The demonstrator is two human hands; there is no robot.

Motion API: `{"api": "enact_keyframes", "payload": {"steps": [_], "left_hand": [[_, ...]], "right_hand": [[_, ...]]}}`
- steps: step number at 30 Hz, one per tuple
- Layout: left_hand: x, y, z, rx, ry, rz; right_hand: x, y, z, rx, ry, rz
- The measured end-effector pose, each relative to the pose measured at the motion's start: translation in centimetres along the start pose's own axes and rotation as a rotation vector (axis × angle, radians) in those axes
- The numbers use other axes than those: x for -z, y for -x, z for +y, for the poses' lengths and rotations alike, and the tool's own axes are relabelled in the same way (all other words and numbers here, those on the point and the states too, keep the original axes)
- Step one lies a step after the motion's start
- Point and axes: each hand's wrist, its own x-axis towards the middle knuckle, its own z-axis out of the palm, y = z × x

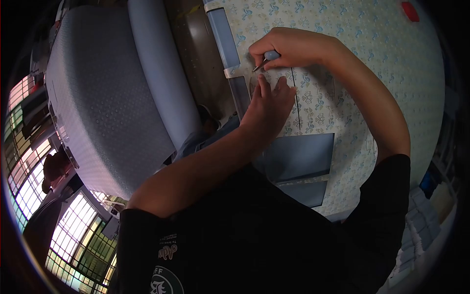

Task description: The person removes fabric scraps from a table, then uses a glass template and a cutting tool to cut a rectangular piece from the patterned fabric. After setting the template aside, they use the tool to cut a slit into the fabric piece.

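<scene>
A large cream sheet [360,93] printed with small blue and beige figures covers the work surface. My right hand [296,46] is closed around a small hand tool with a rounded blue-grey handle [272,55] and a thin metal tip. That tip points down at the sheet near its left edge. Just below it, my left hand [268,100] rests on the sheet with its fingers apart and holds nothing. A dark straight line [296,105] runs down the sheet beside my left fingers. Below this hand, a flat blue-grey panel [298,156] shows within the printed surface.
Left of the work surface, beyond a dark gap, lies a long blue-grey roll [159,63] beside a large dotted grey sheet [103,93]. A red object [410,12] sits at the far upper right. Another person [56,169] is at the far left near barred windows.
</scene>
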Motion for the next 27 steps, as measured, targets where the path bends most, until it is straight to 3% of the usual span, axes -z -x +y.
{"api": "enact_keyframes", "payload": {"steps": [10,14,17,19,20,22,26,27], "left_hand": [[-0.2,-0.2,0.1,0.019,0.013,0.015],[-0.9,-0.1,0.3,0.044,0.045,0.044],[-1.2,0.2,0.1,0.020,-0.004,0.053],[-0.9,0.5,-0.6,-0.019,-0.041,0.099],[-0.8,0.6,-1.0,-0.047,-0.079,0.136],[-1.2,0.2,-2.7,-0.123,0.095,0.149],[-1.9,-1.4,-5.0,-0.219,0.402,0.236],[-1.8,-2.0,-5.2,-0.246,0.401,0.240]], "right_hand": [[-0.5,-1.0,-0.7,-0.012,-0.037,-0.065],[-1.7,0.0,0.6,-0.020,-0.115,0.015],[-3.0,2.6,0.2,-0.176,-0.289,0.231],[-4.3,5.5,0.3,-0.298,-0.309,0.745],[-5.1,7.2,0.5,-0.312,-0.303,0.757],[-7.4,11.1,0.4,-0.396,-0.704,1.104],[-13.4,15.8,-2.8,-0.432,-0.861,1.215],[-14.6,15.8,-4.3,-0.512,-0.787,1.103]]}}
